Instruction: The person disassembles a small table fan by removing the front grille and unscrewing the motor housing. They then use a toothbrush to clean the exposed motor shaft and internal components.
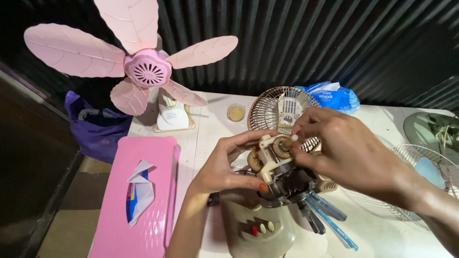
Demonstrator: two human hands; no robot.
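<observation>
A bare fan motor (282, 167) with a cream gear housing and brown gears sits atop a beige fan base (256, 229) with small red and cream buttons. My left hand (227, 160) grips the motor's left side, thumb pressed under it. My right hand (342, 145) pinches the top of the gear housing with its fingertips. Blue-handled tools (330, 217) lie under the motor to the right.
A pink fan (143, 67) with leaf-shaped blades stands back left. A beige rear grille (282, 107), a small cup (236, 112), a blue plastic pack (334, 98), a wire guard (420, 172) and a pink tissue box (138, 196) lie on the white table (210, 124).
</observation>
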